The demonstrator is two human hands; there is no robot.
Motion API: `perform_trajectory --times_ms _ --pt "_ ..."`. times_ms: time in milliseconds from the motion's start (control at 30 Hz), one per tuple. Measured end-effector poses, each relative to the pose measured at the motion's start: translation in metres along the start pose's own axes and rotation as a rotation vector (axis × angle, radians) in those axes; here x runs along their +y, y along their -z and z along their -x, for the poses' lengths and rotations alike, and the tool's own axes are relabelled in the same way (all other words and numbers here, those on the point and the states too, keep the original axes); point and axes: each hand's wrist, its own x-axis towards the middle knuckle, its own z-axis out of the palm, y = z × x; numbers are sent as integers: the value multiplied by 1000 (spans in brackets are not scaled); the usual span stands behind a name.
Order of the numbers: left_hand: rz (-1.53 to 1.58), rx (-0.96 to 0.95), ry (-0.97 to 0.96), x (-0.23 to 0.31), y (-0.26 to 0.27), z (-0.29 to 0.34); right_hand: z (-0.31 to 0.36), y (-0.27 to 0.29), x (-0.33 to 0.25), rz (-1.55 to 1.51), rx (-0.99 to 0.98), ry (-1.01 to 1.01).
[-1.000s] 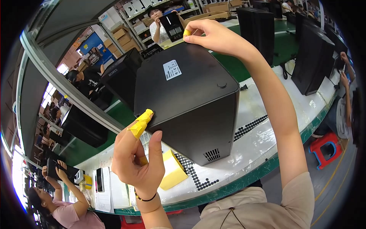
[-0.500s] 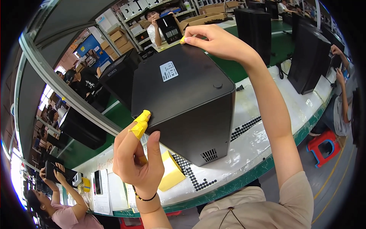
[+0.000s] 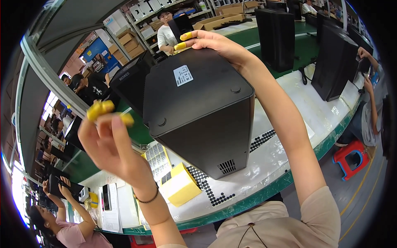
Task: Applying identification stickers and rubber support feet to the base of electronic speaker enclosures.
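A black box-shaped device (image 3: 198,95) stands before me on the bench, with a white printed label (image 3: 182,76) on its upper face. Round black pads sit at its near right corner (image 3: 235,89) and near left corner (image 3: 162,122). My right hand (image 3: 219,46) rests at the far edge of that face, its yellow-wrapped fingers stretched out and holding nothing I can see. Off the box's left side, my left hand (image 3: 113,144) is raised in the air, blurred, with yellow-wrapped fingers apart and nothing visible in them.
Sheets of black round dots (image 3: 206,186) lie beside the box, near a yellow backing sheet (image 3: 180,188) and a label sheet (image 3: 157,159). More black devices (image 3: 275,39) stand on the green belt and bench. A metal post (image 3: 70,95) rises at left. Co-workers sit around.
My left hand has lifted off the near left corner and swung left, uncovering a round pad there. The right hand has shifted slightly left, its fingers now extended. The box stays put.
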Motion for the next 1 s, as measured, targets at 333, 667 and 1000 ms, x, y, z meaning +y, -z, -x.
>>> perform_trajectory --times_ms 333,667,1000 --pt "-79 -458 71 -100 -36 -74 4 -2 1 -12 64 82" --pt "-160 -624 134 -108 -50 -86 4 2 5 -1 47 114" --pt "-382 -826 -6 -73 -44 -88 6 1 7 -39 70 111"
